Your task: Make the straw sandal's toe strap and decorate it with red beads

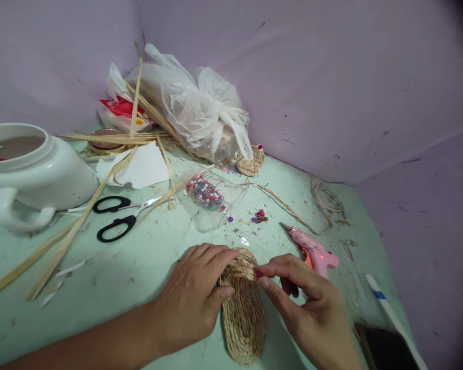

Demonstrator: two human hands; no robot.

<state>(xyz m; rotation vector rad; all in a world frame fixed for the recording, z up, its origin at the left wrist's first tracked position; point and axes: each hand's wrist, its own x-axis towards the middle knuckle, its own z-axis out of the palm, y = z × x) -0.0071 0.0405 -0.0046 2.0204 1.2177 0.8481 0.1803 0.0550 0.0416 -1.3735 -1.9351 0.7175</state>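
Observation:
A woven straw slipper lies on the table, its strap band toward the far end. My left hand holds it from the left, index finger over the band and thumb along the side. At the band's right edge, my right hand pinches a small red bead between thumb and forefinger, against or very near the straw. A pink glue gun with a lit red light lies just beyond my right hand. Loose red beads lie past the slipper's far end.
Black-handled scissors and straw strips lie left. A clear bag of beads is in the middle. Behind are a white plastic bag and a small woven piece. A white pot stands left; a phone lies right.

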